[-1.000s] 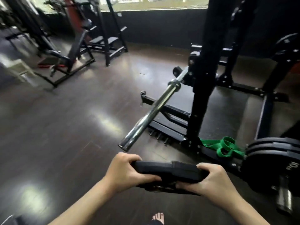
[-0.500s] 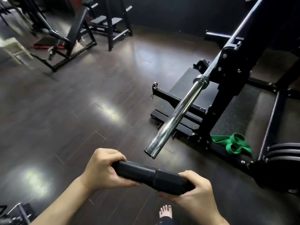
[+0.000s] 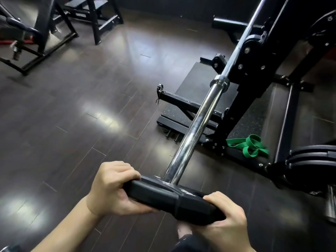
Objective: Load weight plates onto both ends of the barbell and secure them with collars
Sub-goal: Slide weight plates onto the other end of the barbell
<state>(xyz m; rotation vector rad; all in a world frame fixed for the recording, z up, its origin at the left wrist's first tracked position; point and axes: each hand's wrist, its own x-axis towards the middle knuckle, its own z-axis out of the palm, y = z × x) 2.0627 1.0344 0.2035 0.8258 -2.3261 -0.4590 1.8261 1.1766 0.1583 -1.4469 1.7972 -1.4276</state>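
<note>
Head view shows my left hand (image 3: pixel 113 188) and my right hand (image 3: pixel 225 214) curled tight around the two sides of a black weight plate (image 3: pixel 171 199), fingers over the top and thumbs under. The plate's hole sits on the very tip of the shiny barbell (image 3: pixel 198 120), which rests on the black rack (image 3: pixel 258 57). A green band (image 3: pixel 249 149) lies on the dark floor (image 3: pixel 72 110) by the rack's foot, near more black plates (image 3: pixel 312 159).

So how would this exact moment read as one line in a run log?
step: plate onto sleeve | left hand: grips weight plate | right hand: grips plate | barbell sleeve: tip at plate's hole | collar: none seen
</note>
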